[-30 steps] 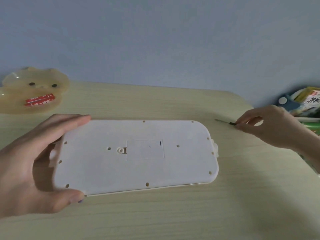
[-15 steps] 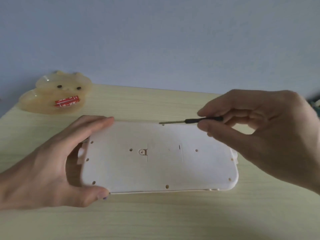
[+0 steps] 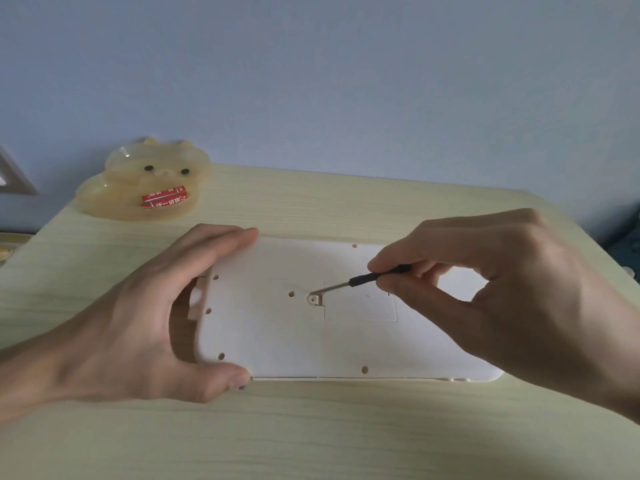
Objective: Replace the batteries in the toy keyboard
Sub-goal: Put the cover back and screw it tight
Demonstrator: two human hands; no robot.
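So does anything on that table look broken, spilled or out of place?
Nothing stands out. The toy keyboard lies face down and intact, the left hand steadying it, while the right hand brings a screwdriver to the battery cover's screw tab. Spare batteries sit in the bear-shaped dish.

Pale blue wall (image 3: 346, 81), light wood-grain table (image 3: 311, 438), possibly a frame (image 3: 14, 174) far left

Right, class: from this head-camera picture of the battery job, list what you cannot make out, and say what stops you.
- The toy keyboard lies face down, so its keys are hidden.
- Its right end is covered by the right hand.
- Whether the screwdriver tip sits in the cover screw: too small to tell.
- Print on the red batteries in the bear dish: too small and blurred.
- The dark object at the right edge is cut off.
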